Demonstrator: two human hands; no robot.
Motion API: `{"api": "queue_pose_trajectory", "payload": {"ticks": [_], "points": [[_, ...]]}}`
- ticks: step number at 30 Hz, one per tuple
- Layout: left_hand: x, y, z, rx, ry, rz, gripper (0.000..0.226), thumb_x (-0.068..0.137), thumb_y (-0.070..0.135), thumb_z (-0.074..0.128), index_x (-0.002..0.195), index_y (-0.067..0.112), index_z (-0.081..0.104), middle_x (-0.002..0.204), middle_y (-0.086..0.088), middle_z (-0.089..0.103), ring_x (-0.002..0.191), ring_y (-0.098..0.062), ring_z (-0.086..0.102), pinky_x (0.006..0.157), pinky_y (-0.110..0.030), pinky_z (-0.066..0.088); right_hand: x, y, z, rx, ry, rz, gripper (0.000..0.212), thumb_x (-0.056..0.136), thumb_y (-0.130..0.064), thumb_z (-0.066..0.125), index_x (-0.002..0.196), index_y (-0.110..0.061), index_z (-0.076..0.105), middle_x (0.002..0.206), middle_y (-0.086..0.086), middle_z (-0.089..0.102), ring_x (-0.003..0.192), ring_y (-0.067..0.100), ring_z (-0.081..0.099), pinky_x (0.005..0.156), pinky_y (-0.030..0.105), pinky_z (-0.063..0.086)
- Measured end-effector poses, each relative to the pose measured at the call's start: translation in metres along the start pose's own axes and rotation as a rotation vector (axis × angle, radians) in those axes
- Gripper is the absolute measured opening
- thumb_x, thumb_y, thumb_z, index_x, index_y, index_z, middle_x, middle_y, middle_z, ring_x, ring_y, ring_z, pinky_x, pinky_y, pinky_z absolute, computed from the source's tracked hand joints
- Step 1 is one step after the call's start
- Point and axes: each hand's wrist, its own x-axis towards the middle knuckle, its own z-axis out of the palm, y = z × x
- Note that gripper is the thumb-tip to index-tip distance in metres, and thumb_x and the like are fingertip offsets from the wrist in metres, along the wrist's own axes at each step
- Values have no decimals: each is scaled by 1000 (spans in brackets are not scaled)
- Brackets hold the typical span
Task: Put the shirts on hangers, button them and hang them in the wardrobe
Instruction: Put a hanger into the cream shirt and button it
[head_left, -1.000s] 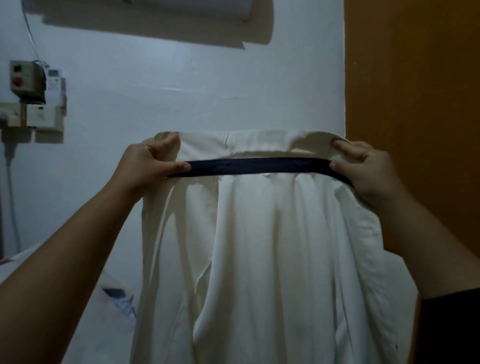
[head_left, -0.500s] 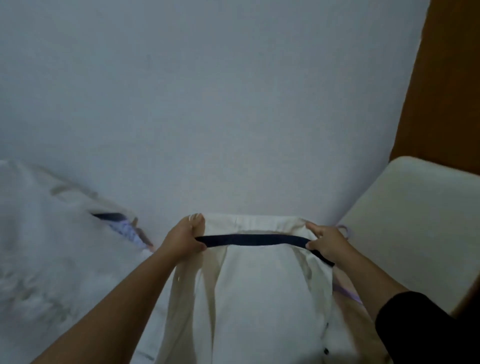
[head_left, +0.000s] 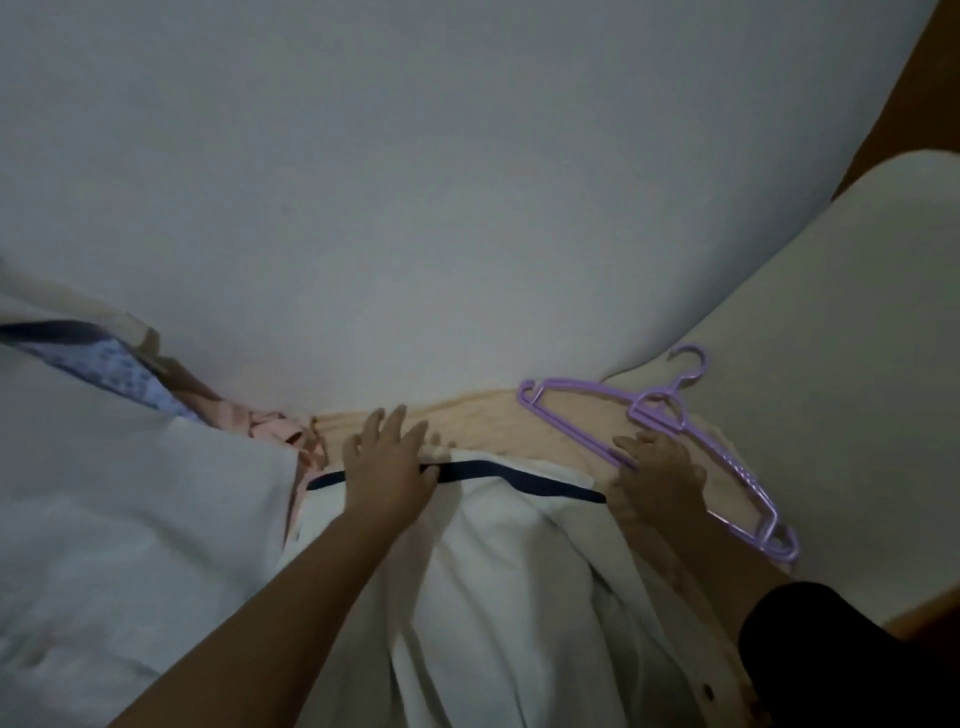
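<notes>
Left forearm (head_left: 291, 587) bare, no sleeve; right arm in black sleeve (head_left: 831, 654) reaching past elbow; no rings seen.

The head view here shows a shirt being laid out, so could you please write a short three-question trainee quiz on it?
1. True or false: the purple hanger is already inside the white shirt.
2. Which hand touches the hanger? A) left hand B) right hand
3. Fill in: the shirt's collar band is dark ____.

Key: 1 false; 2 B; 3 navy.
</notes>
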Motion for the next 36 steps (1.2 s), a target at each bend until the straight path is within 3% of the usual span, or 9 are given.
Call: {"api": "queue_pose_trajectory", "payload": {"ticks": [3, 6, 10, 13, 16, 19, 24, 29, 36], "points": [[-18, 38, 34, -52, -84, 150, 58, 93, 53, 43, 146, 32, 32, 159, 5, 18, 147, -21, 9, 115, -39, 12, -6, 22, 7, -103, 39, 8, 33, 85, -20, 62, 118, -16, 64, 123, 13, 57, 110, 36, 52, 89, 46, 42], [-37, 59, 74, -78, -193, 154, 65, 94, 60, 36, 150, 31, 23, 161, 2, 11, 148, -21, 4, 117, -39, 9, -5, 52, 14, -81, 71, -4, 40, 74, -20, 70, 112, -6, 66, 115, 24, 61, 103, 43, 57, 87, 51, 46], [-46, 65, 110, -67, -267, 121, 73, 92, 66, 22, 153, 26, 13, 162, -3, 2, 148, -23, -1, 118, -39, 5, -3, 79, 20, -78, 4, 75, 75, 61, -52, 49, 112, 2, 61, 110, 29, 58, 100, 47, 55, 85, 52, 46], [-43, 64, 122, -58, -254, 132, 95, 72, 71, -7, 154, 25, 7, 162, -2, -2, 148, -22, -4, 118, -38, 1, 1, 93, 22, -99, 20, 44, 85, 61, -61, 44, 112, 5, 56, 110, 29, 57, 95, 46, 55, 82, 49, 47], [-42, 61, 130, -49, -236, 154, 96, 69, 69, -13, 153, 26, 4, 161, -2, -5, 148, -21, -7, 118, -37, -2, 7, 103, 31, -127, 43, 9, 93, 64, -65, 44, 121, 7, 51, 121, 30, 52, 104, 46, 52, 88, 49, 44], [-45, 59, 136, -81, -209, 156, 91, 74, 69, -10, 153, 26, 6, 161, -1, -4, 148, -20, -7, 116, -35, -5, 9, 103, 37, -145, 39, 23, 95, 64, -63, 44, 127, 8, 48, 128, 33, 48, 112, 50, 49, 94, 56, 42], [-47, 59, 142, -131, -155, 150, 85, 81, 68, -1, 152, 24, 18, 160, -1, 5, 148, -18, 1, 116, -36, -1, 12, 101, 39, -160, 130, 79, 98, 55, -39, 86, 131, 9, 46, 129, 33, 47, 113, 52, 48, 93, 57, 39], [-47, 60, 140, -86, -183, 144, 90, 74, 67, -12, 153, 29, 5, 161, 3, -6, 148, -16, -9, 116, -33, -6, 14, 101, 35, -223, 113, 82, 103, 62, -42, 81, 140, 4, 34, 140, 27, 38, 125, 44, 36, 100, 51, 27], [-45, 59, 136, -94, -231, 133, 94, 69, 70, -11, 153, 31, 7, 161, 5, -6, 147, -15, -9, 117, -34, -4, 13, 101, 27, -136, 188, 80, 98, 57, -40, 85, 133, 7, 43, 123, 32, 47, 109, 49, 46, 95, 49, 38]]}}
